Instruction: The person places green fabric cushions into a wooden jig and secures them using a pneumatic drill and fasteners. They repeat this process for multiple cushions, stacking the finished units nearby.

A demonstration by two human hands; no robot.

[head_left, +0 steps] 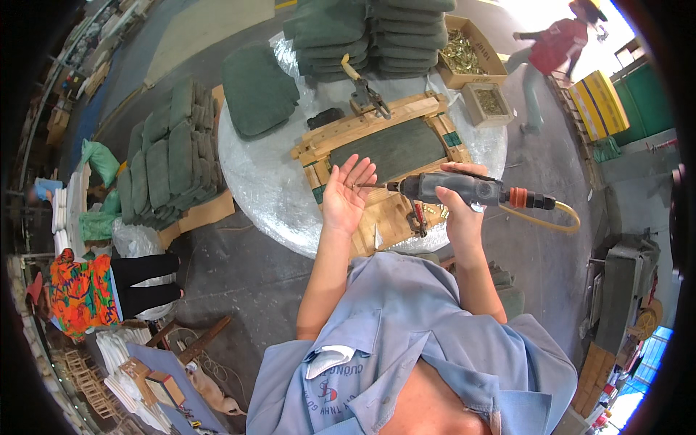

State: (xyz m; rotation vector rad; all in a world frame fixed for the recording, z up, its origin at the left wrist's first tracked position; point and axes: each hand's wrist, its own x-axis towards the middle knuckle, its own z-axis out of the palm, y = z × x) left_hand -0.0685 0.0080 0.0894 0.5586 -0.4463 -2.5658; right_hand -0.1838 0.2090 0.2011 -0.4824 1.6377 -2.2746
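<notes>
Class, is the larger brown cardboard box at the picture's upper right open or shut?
Open: no lid covers the larger brown cardboard box, and gold-coloured metal pieces show inside.

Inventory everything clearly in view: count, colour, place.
Table: one, silvery, centre
Wooden jig: one, tan, on table
Panel: one, dark green, in jig
Clamps: two, metal, at jig
Driver: one, grey, centre right
Flat pad: one, green, table's left
Pad stacks: several, green, table's far side and left of table
Boxes: two, brown, table's far right
People: two, red top upper right, patterned lower left
Shirt: one, pale blue, below hands
Left hand: one, bare, palm up at driver's tip
Right hand: one, bare, gripping driver
</notes>
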